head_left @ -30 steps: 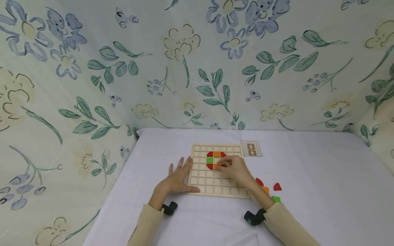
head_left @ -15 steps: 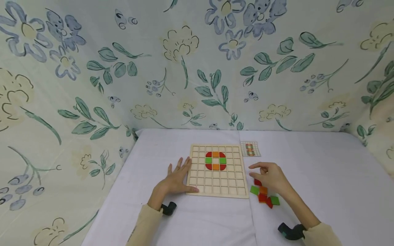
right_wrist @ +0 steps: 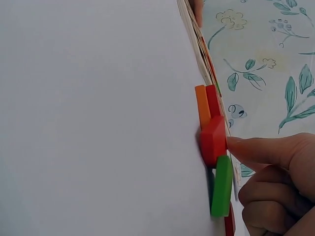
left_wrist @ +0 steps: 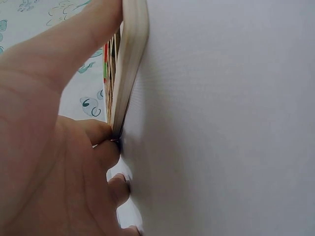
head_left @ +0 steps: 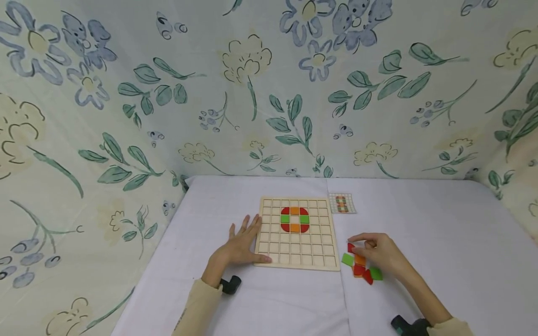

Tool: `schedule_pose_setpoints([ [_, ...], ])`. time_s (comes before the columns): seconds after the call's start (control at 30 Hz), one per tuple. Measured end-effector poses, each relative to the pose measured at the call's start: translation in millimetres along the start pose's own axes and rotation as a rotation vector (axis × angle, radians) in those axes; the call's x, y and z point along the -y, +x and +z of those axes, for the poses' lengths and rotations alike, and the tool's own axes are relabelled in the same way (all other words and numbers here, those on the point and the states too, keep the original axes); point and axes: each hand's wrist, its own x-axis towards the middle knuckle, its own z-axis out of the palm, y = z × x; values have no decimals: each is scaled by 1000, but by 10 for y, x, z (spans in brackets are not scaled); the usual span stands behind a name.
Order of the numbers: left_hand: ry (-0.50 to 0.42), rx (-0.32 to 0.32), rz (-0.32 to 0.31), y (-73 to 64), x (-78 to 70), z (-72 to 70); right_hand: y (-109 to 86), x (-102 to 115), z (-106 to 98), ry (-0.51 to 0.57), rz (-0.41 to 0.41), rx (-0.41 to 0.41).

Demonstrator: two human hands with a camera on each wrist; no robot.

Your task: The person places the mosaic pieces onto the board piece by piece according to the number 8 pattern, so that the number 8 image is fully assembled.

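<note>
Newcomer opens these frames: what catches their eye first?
An eye lands first on the ring of red, orange and green tiles toward the far side of the wooden grid board. Next come the loose coloured pieces right of the board, with the right hand at them. Behind the white table, the floral backdrop fills the head view's upper half.

One card (head_left: 342,203) shows, and one board (head_left: 295,250) holds four red tiles (head_left: 286,228), two orange tiles (head_left: 295,228), two green tiles (head_left: 285,219).
</note>
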Motion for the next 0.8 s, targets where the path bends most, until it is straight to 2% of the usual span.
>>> schedule_pose_setpoints([
  [0.4,-11,1,4,4,-20,-9,18,-66,-6,-18,-4,-1],
  [0.8,-4,9,-2,5,-12,-6,28,-14,17,-72,-10,-77],
])
